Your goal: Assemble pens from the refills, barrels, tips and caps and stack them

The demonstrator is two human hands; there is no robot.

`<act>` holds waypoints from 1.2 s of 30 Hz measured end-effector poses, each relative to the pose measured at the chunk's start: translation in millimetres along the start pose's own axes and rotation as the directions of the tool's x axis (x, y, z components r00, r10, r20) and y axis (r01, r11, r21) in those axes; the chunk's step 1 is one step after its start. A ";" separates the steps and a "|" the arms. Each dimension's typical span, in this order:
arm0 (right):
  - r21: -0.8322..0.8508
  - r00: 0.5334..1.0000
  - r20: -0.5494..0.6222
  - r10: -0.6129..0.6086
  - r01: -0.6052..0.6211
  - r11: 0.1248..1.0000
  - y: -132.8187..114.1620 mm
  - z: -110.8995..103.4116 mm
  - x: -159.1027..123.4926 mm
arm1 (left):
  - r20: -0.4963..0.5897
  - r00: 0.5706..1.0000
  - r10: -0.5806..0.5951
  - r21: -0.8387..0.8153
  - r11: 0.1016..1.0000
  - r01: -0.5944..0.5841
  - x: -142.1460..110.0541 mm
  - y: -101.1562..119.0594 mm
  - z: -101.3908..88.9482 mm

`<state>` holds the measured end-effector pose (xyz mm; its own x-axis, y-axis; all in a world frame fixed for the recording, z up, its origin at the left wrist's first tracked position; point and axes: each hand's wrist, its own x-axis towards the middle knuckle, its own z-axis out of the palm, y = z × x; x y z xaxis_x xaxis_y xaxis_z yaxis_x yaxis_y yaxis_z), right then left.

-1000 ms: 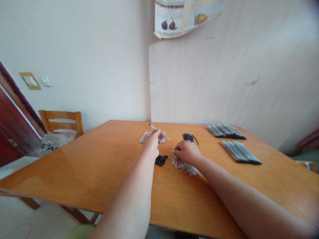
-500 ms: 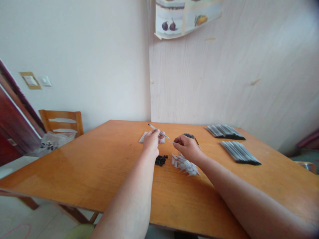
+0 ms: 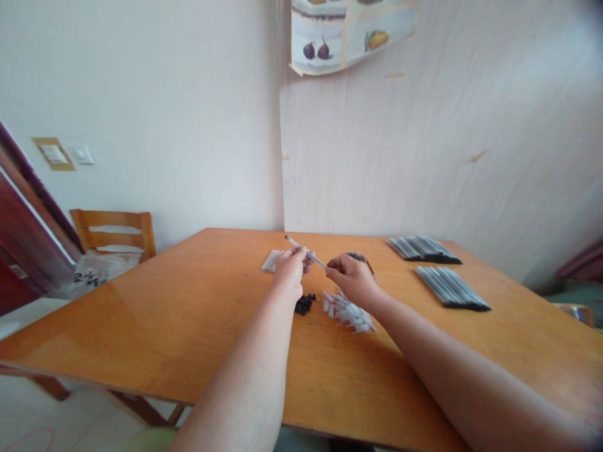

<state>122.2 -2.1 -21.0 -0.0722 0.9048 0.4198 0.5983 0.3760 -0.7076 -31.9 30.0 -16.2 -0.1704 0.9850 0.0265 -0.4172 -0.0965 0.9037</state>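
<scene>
Working at the near-right end of the pen (image 3: pixel 294 243), held aloft between the hands. Left hand (image 3: pixel 288 274) grips its barrel; right hand (image 3: pixel 352 276) is pinched closed at that end, contents unclear. Judged need: steady alignment.

Hands (image 3: pixel 321 274) holding pen (image 3: pixel 306 252), wooden table (image 3: pixel 211 326)

A wooden table (image 3: pixel 211 339) bears pale tubes (image 3: pixel 270 261), black bits (image 3: pixel 305 305), white pieces (image 3: pixel 351 315), dark sticks (image 3: pixel 357 257) and (off right) two dark-ended bundles (image 3: pixel 450 287).
</scene>
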 end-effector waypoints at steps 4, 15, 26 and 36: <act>0.026 1.000 -0.013 0.006 -0.006 1.000 -1.5 -0.7 0.1 | 0.007 1.000 -0.030 0.005 1.000 0.030 -5.6 1.4 3.1; 0.064 0.999 -0.044 0.015 -0.012 0.998 -6.8 -3.8 -1.5 | 0.061 0.998 -0.011 0.045 0.999 0.008 -15.8 3.3 9.3; -0.032 0.991 -0.097 -0.088 0.085 0.996 -6.0 -7.2 -1.5 | 0.084 0.996 -0.010 -0.046 0.999 0.014 -16.4 -4.7 13.9; -0.083 0.985 -0.104 -0.135 0.127 0.988 -2.6 -7.2 -0.1 | 0.066 0.997 -0.032 -0.104 0.994 0.039 -21.2 -2.6 19.5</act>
<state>126.3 -4.6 -15.1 -0.0687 0.8199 0.5684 0.6482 0.4698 -0.5993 -9.8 12.2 -10.8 -0.0981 0.9948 0.0256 -0.5137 -0.0727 0.8549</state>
